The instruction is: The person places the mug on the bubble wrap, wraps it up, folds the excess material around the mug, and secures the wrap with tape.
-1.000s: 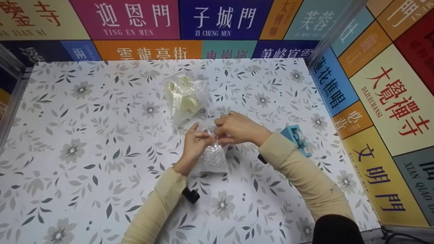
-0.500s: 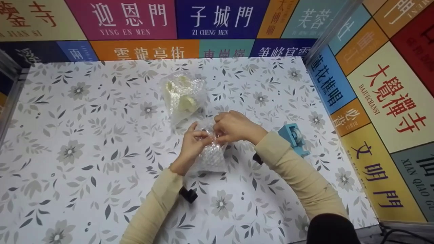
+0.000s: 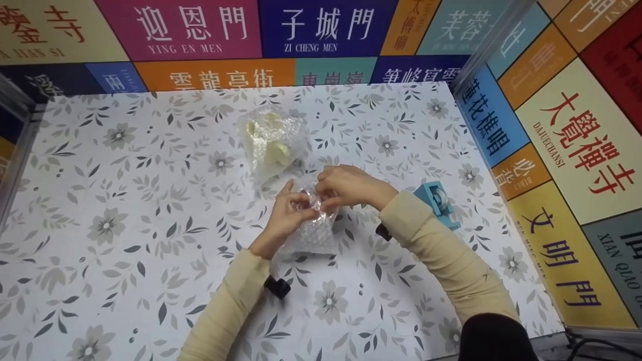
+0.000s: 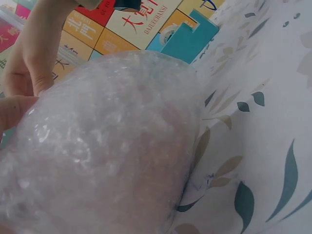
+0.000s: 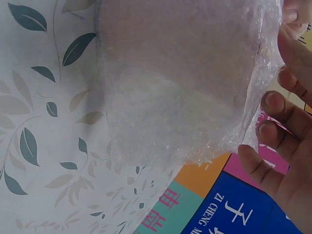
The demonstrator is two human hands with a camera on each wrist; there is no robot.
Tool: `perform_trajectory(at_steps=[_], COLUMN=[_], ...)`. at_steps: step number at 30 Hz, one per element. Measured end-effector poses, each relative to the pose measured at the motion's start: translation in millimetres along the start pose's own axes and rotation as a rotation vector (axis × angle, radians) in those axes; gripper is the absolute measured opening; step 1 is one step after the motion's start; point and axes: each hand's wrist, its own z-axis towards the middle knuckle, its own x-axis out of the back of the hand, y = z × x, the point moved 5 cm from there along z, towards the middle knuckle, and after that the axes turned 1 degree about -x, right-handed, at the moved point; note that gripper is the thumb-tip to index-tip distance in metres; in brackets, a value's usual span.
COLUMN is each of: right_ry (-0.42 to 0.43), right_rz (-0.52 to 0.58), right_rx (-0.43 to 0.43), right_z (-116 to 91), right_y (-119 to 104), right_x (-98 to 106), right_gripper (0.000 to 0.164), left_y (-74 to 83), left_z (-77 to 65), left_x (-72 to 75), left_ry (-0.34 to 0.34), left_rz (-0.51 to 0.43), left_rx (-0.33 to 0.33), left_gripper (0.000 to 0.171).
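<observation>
A bubble-wrapped package (image 3: pixel 313 238) lies before me, its contents blurred by the clear bubble wrap (image 4: pixel 112 131). At the package's upper part my left hand (image 3: pixel 284 219) pinches the wrap between thumb and fingers. From the other side my right hand (image 3: pixel 352 187) holds the wrap close by, its fingers bent and its tips nearly meeting the left thumb. In the right wrist view the right hand's fingers (image 5: pixel 278 117) curl along the crinkled edge. Whatever sits inside the package cannot be made out.
Behind the hands lies another bubble-wrapped package (image 3: pixel 273 140) with pale yellow things inside. A teal tape dispenser (image 3: pixel 436 203) stands beside the right sleeve. Printed panels (image 3: pixel 321 30) wall in the back and right of the flower-patterned table (image 3: pixel 125 281).
The left thumb has straightened slightly along the wrap, and the left fingers have shifted a little. The right hand keeps its place, and the package has hardly moved.
</observation>
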Motion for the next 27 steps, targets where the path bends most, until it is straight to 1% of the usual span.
perform_trajectory(at_steps=[4, 7, 9, 11, 16, 18, 22, 26, 27], right_ry=[-0.022, -0.022, -0.019, -0.005, 0.05, 0.071, 0.093, 0.092, 0.093], right_rz=[0.067, 0.093, 0.079, 0.041, -0.086, -0.11, -0.11, -0.081, -0.074], right_rx=[0.04, 0.044, 0.032, 0.014, 0.004, 0.001, -0.008, -0.026, -0.028], right_z=[-4, -6, -6, -4, 2, 4, 6, 8, 8], right_y=[1, 1, -1, -2, -3, -3, -1, 1, 1], right_x=[2, 6, 9, 11, 9, 8, 5, 3, 3], right_gripper=[0.014, 0.01, 0.008, 0.007, 0.004, 0.006, 0.008, 0.008, 0.008], left_y=[0.2, 1.1, 1.6, 2.4, 2.1, 1.3, 0.3, -1.4, -2.0], left_z=[0.0, -0.4, -0.6, -1.1, -3.0, -3.3, -3.1, -2.5, -2.6], left_x=[-2.1, -3.0, -3.1, -3.0, -3.3, -3.8, -4.4, -3.4, -2.9], left_ry=[0.015, 0.017, 0.021, 0.027, 0.036, 0.038, 0.041, 0.04, 0.039], left_rz=[0.035, 0.04, 0.04, 0.046, 0.057, 0.041, 0.004, 0.009, 0.017], left_rx=[-0.028, -0.031, -0.031, -0.036, -0.005, 0.012, 0.014, 0.004, -0.007], left_gripper=[0.02, 0.019, 0.018, 0.018, 0.019, 0.019, 0.019, 0.017, 0.016])
